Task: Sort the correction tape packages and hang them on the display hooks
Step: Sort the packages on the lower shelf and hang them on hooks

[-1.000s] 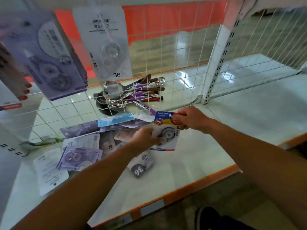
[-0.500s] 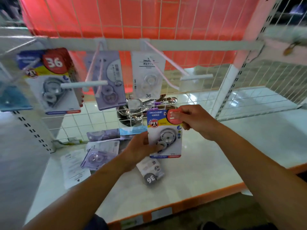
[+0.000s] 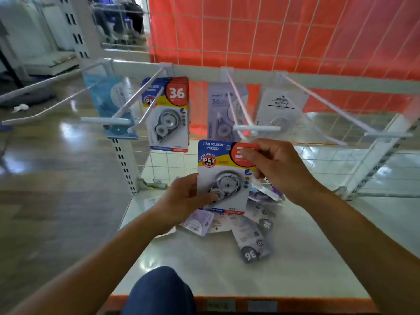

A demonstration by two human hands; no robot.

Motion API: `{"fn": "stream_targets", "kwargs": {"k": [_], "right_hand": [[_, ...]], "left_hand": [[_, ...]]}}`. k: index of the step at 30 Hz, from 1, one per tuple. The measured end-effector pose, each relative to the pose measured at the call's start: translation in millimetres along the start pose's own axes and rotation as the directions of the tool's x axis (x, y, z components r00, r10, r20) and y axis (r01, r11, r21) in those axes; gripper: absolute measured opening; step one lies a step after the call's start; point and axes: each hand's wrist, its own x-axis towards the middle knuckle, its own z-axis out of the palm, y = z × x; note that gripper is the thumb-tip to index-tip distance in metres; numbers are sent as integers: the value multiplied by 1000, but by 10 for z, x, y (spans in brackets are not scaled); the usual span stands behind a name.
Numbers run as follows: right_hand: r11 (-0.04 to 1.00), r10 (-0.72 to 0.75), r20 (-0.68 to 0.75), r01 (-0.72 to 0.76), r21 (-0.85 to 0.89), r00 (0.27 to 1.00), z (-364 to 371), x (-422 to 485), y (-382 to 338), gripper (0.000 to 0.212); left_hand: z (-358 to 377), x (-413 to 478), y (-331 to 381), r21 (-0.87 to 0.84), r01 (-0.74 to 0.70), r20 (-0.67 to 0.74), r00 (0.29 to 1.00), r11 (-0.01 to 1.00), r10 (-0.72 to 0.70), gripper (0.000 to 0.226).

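Above shelf (image 3: pixel 295 269), package (image 3: pixel 223 178) upright, hole-end up

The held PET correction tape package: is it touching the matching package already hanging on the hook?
Apart. The head view shows the held package below and right of the hanging package, with tiled floor visible between them.

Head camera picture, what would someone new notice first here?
First, the colourful correction tape package held upright mid-frame by both hands, the left hand at its lower edge, the right hand pinching its top corner. Behind it, a matching package hangs on a hook against the red backdrop. Loose packages lie on the shelf below.
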Motion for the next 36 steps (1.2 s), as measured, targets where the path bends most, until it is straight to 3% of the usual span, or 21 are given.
{"fn": "stream_targets", "kwargs": {"k": [6,9,12,19,26,36], "right_hand": [[992,-130,13,130,3,991,362,34,-328,5],[983,-123,80,111,145,989,499,-18,-439,13],[961,-140,153,97,260,978,619,-104,-535,13],[931,-162,117,113,347,980,763,-167,-803,14],[937,-162,83,127,327,983,891,-49,-878,12],[941,-226,47,206,268,973,982,82,-795,16]], "left_hand": [[-338,-311,98,-57,-55,-113,992,997,48,25],[-459,-472,125,1,-75,-158,985,997,75,33],[-534,-610,153,53,-91,-167,981,994,98,23],[-689,-813,292,21,-172,-197,965,985,173,27],[-842,-799,266,70,-170,-238,954,983,182,30],[-935,-723,238,65,-179,-183,965,982,188,40]]}}
